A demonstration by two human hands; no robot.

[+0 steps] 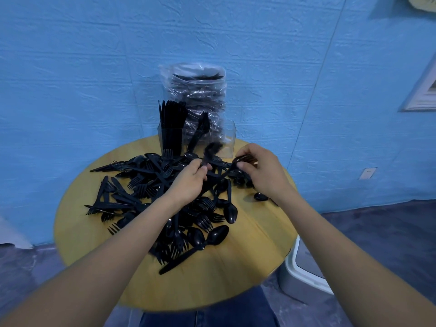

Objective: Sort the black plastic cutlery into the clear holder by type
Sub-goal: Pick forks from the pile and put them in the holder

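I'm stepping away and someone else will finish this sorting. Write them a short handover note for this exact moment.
Left hand grips a blurred black plastic piece, type unclear. Right hand pinches a black plastic fork.
The clear three-compartment holder stands at the round wooden table's far edge: left compartment packed with upright cutlery, middle holds a few pieces, right looks empty.
Left to do: the large loose pile of forks, spoons and knives across the table.

Round wood table, blue wall, grey bin by table, wall socket.
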